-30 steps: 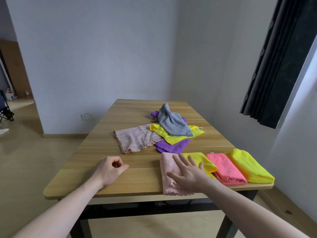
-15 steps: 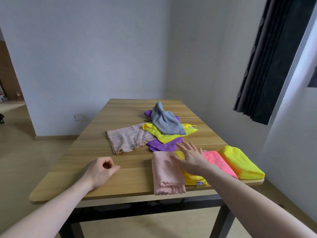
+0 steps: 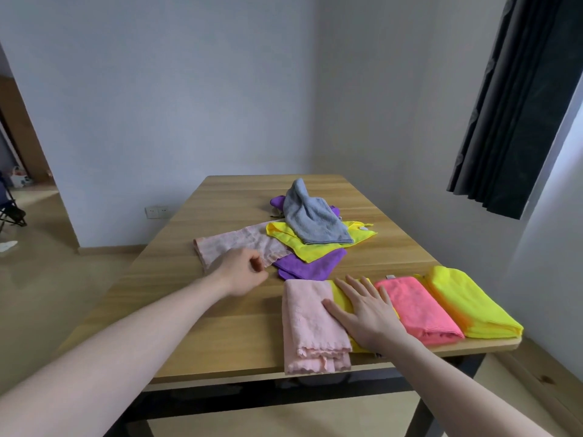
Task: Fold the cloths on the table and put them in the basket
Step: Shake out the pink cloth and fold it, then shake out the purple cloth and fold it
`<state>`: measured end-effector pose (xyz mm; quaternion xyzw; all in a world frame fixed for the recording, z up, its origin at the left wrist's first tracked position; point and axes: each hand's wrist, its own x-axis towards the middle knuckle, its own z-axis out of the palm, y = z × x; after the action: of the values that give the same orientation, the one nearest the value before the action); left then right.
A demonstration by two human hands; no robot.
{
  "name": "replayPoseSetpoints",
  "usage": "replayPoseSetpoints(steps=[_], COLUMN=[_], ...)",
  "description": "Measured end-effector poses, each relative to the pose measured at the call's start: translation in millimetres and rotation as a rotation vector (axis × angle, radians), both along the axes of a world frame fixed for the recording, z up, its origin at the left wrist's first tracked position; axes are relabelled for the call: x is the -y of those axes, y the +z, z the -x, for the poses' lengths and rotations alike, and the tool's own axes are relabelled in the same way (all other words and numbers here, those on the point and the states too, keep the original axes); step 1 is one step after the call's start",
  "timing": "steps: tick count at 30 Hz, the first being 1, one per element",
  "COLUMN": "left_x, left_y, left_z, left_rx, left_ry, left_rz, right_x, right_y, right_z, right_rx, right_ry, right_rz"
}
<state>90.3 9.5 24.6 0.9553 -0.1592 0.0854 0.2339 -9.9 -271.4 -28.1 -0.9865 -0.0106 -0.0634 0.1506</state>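
Fingers of the right hand (image 3: pixel 367 313) lie straight and spread, flat on a folded yellow cloth (image 3: pixel 342 300) that shows only as a strip beside them; the thumb reaches onto the folded pale pink cloth (image 3: pixel 310 323) just to its left, a soft oblong with a scalloped, frayed near hem hanging at the edge of the bench (image 3: pixel 220 323). Just right of those fingers lies a folded coral-pink cloth (image 3: pixel 416 309), nubby like towelling, and beyond it a thicker folded bright yellow cloth (image 3: pixel 467 302), smooth, with rounded fold edges.

Fingers of the left hand (image 3: pixel 241 271) are curled inward, thumb toward the fingertips, at the near edge of an unfolded pale pink cloth (image 3: pixel 239 242), thin and faintly checked; whether they pinch it I cannot tell. Just right of these fingers a purple cloth (image 3: pixel 310 263) lies crumpled with a pointed corner. Beyond it spreads a loose yellow cloth (image 3: pixel 304 242), and on top a grey ribbed towel (image 3: pixel 310 216) rises to a soft peak. The bench top is pale wood-grain laminate on a dark frame. No basket appears in this head view.
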Motion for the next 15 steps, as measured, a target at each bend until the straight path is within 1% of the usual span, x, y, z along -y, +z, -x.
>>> replayPoseSetpoints(steps=[3, 8, 11, 15], left_x=[33.0, 70.1, 85.8, 101.3], left_y=[11.1, 10.2, 5.0, -3.1], left_z=[-16.2, -41.8, -51.2, -58.5], left_rx=[0.03, 0.027, 0.01, -0.09], left_ry=[-0.049, -0.137, -0.168, -0.211], left_rz=[-0.085, -0.205, -0.225, -0.211], right_x=[0.5, -0.2, -0.5, -0.9], right_y=[1.0, 0.8, -0.4, -0.8], right_z=[-0.1, 1.0, 0.8, 1.9], right_rx=[0.005, 0.019, 0.034, 0.05], right_ry=[-0.003, -0.005, -0.009, -0.01], right_rz=[0.001, -0.011, -0.016, -0.017])
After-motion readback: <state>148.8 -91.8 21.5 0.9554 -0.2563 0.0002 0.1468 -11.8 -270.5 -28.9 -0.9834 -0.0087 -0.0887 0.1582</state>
